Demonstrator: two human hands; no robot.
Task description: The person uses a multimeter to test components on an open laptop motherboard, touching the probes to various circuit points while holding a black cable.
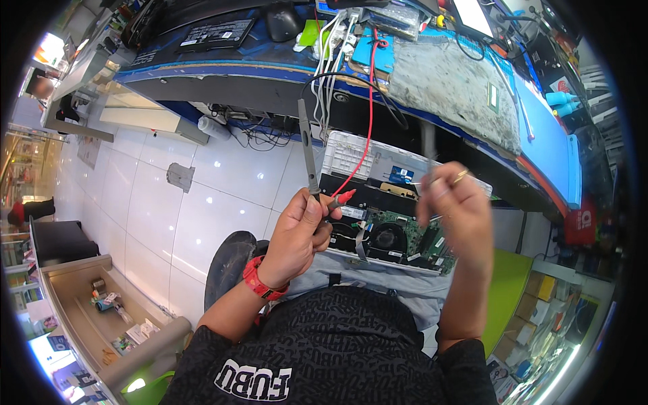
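My left hand (297, 226) is closed round a long grey tool (308, 152) with holes along its length, pointing up. The same fingers grip a red test probe (345, 198), whose red cable (369, 121) runs up to the bench. My right hand (462, 209), smeared by motion, is raised with pinched fingers. A blurred grey bar (428, 140) sticks up from them, too smeared to name. Beneath both hands an opened laptop (408, 246) rests on my lap, its fan (389, 236) and green circuit board (432, 241) bare. Behind it lies a white keyboard panel (345, 156), partly hidden.
Ahead runs a workbench with a grey worn mat (442, 88), a battery pack (217, 35), a black mouse (283, 21) and white cables (329, 64). A black cable (388, 101) loops over its edge. An open wooden drawer unit (101, 317) stands at the left.
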